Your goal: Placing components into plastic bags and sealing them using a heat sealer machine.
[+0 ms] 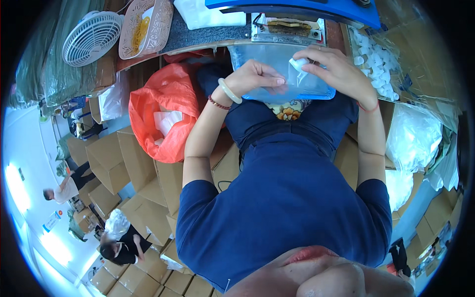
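Readable text: none that I can make out in my view
Far sign (52,221): pale panel with blue marks and a small orange-red spot at one end, against the pale wall (39,166)
Its place: well beyond the red bag (163,133), to the bag's lower left as I see it
Its lettering: too small and blurred for me

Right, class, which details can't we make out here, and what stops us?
All in the head view:
- Full shape of the small white piece: partly covered by the right hand.
- Whether the left hand pinches the clear film: blurred, see-through.
- Top of the blue machine: cut off by the upper edge.
- Bottom of the red bag: hidden by its folds and white contents.
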Demonstrator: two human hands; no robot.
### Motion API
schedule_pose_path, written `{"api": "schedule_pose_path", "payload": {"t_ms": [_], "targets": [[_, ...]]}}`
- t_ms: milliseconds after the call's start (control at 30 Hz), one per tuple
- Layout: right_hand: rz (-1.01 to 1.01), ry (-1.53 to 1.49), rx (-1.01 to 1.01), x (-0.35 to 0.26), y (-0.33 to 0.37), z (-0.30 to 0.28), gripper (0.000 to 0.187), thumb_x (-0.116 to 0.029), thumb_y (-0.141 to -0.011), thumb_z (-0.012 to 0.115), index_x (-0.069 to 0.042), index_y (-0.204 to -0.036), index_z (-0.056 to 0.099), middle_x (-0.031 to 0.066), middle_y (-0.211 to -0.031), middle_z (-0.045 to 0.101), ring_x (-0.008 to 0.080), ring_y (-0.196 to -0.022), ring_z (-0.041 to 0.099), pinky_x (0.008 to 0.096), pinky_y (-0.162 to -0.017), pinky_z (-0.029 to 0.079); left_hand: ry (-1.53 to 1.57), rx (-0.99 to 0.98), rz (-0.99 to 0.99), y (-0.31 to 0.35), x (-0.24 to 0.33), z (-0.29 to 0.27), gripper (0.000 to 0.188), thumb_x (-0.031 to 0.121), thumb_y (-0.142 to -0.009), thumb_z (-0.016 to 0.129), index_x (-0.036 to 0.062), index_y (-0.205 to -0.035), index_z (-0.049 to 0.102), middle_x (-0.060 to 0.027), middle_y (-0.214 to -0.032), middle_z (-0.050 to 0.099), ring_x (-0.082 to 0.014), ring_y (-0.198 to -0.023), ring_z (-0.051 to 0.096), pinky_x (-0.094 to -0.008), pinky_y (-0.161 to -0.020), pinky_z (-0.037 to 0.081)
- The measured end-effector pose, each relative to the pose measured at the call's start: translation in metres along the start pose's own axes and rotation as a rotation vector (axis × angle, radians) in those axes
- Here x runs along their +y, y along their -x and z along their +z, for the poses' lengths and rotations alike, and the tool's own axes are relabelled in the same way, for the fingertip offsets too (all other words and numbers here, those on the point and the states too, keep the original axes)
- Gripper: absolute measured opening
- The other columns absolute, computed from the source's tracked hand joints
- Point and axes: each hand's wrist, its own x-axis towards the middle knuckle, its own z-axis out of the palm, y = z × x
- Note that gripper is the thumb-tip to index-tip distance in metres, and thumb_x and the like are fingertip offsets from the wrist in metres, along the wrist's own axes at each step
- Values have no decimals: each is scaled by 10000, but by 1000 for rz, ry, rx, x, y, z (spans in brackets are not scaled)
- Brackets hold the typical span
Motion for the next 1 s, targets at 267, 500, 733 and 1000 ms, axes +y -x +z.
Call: {"api": "schedule_pose_path", "payload": {"t_ms": [267, 500, 733, 1000], "targets": [[427, 604, 481, 20, 44, -8, 253, -186, -944, 584, -88, -1172, 634, 131, -1100, 668, 343, -1000, 636, 405, -807, 525, 610, 174, 44, -74, -10, -25, 248, 57, -934, 620, -70, -1147, 628, -151, -1141, 671, -275, -992, 683, -410, -879, 586], [572, 622, 466, 91, 70, 8, 292, -70, -886, 580, -102, -1172, 626, 140, -1194, 618, 372, -1048, 607, 438, -839, 508, 22, 365, 208, -58, -11, -43, 230, 131, -899, 704, -14, -1077, 704, -95, -957, 729, -157, -881, 693, -303, -760, 567], [426, 503, 577, 92, 52, 14, 307, -57, -906, 593, -77, -1212, 601, 145, -1228, 611, 365, -1073, 609, 398, -889, 497, -1516, 1122, 561, -56, 15, -168, 578, 170, -860, 639, 24, -1373, 414, -138, -1406, 403, -361, -1364, 333, -525, -1125, 262], [420, 216, 767, 87, 51, 4, 279, -103, -938, 621, -79, -1215, 645, 120, -1214, 616, 204, -969, 647, 289, -834, 508, -1413, 1281, 814, -62, -10, -153, 501, 290, -921, 622, 50, -1348, 514, -173, -1388, 518, -338, -1411, 345, -543, -1144, 214]]}}
